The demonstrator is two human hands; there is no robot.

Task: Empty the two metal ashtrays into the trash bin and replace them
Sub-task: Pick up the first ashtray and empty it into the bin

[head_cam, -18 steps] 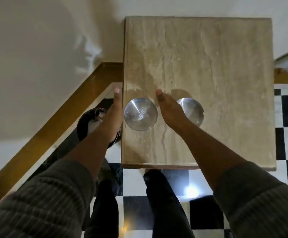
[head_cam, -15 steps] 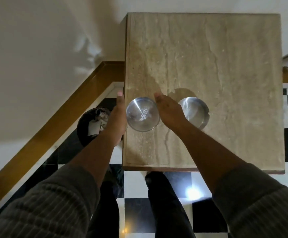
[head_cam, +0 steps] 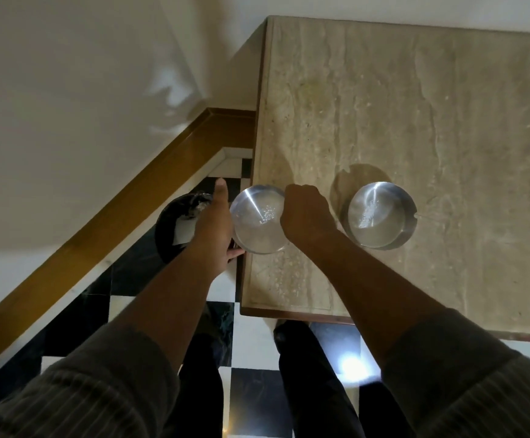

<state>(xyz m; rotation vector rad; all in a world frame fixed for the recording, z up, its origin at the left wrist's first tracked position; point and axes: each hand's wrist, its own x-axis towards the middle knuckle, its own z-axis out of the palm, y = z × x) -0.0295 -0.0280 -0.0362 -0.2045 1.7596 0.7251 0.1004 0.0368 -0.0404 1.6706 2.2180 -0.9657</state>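
Note:
Two round metal ashtrays are on the beige marble table. The left ashtray, with a little pale ash inside, overhangs the table's left edge. My left hand cups its left side from below, thumb pointing up. My right hand is curled over its right rim. The right ashtray stands alone on the table, to the right of my right hand. The black trash bin stands on the floor left of the table, partly hidden behind my left hand.
A wooden baseboard runs diagonally along the white wall on the left. The floor is black and white checkered tile. My legs stand at the table's near edge.
Both hands have closed in on the left ashtray, and it has shifted left past the table's edge. The right hand's fingers curled over the rim.

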